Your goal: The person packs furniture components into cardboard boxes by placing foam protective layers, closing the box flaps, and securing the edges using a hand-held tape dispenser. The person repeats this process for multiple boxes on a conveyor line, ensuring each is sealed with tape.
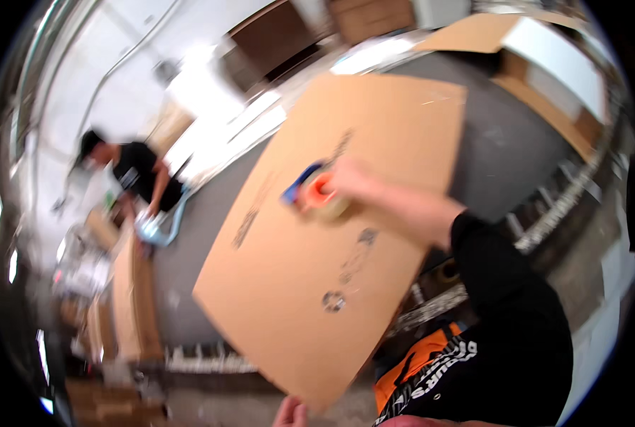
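A grey floor (502,149) fills the middle and upper right of the frame, blurred by motion. Over it, a large flat sheet of brown cardboard (331,242) tilts across the centre, running from the upper middle down to the lower edge, with dark printed marks on its face. At the upper right lies another cardboard box (545,71) with a white panel. In the left of the frame a co-worker (136,174) in a black shirt bends over more stacked cardboard (129,299). The right hand (349,181) reaches in from the lower right in a black sleeve and presses a tape dispenser (314,193), orange and blue with a roll of tape, against the sheet near its centre; its fingers are wrapped around the dispenser. The left hand (290,413) shows only at the bottom edge, touching the sheet's lower corner; whether its fingers are closed on the edge I cannot tell.
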Demonstrator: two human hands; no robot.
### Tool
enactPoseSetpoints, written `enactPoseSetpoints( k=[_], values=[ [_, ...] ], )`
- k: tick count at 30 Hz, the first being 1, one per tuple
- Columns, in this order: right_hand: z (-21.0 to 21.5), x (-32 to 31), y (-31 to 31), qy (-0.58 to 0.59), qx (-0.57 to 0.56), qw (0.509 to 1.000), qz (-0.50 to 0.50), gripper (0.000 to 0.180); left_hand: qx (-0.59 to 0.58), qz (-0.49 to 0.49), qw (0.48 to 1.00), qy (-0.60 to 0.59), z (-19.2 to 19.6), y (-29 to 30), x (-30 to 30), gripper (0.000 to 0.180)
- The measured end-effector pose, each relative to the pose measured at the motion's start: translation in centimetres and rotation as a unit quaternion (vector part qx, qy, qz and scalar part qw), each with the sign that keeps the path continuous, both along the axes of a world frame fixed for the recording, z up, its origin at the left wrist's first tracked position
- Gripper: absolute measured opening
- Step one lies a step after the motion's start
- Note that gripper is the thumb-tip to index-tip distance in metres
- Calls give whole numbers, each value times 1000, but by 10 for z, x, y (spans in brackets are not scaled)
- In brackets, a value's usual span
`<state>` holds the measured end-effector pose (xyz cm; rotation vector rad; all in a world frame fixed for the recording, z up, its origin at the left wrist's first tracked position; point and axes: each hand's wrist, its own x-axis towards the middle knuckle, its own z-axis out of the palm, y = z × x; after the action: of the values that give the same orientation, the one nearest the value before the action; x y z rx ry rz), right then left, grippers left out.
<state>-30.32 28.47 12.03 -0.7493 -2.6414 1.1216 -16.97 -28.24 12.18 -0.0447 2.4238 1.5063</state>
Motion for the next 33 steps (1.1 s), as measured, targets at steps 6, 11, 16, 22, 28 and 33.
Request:
enactPoseSetpoints(
  k=[6,11,16,22,28,33],
  values=[
    [-68,63,-169,135,184,967,-112,60,-54,-128,972,189,-18,4,-221,33],
    [-72,160,-266,-41,141,933,-328,85,-358,-214,822,388,-33,96,-395,42],
    [-75,146,-305,6,-67,898,-435,104,-425,-234,815,317,-54,131,-488,56],
    [-85,139,-311,-16,-23,909,-417,101,-396,-197,853,277,-94,136,-538,58],
    [-84,158,-297,8,6,922,-388,101,-305,-213,860,348,-92,109,-508,56],
    [-92,207,-250,87,28,925,-368,86,-353,-131,904,204,-90,80,-436,68]
  ],
)
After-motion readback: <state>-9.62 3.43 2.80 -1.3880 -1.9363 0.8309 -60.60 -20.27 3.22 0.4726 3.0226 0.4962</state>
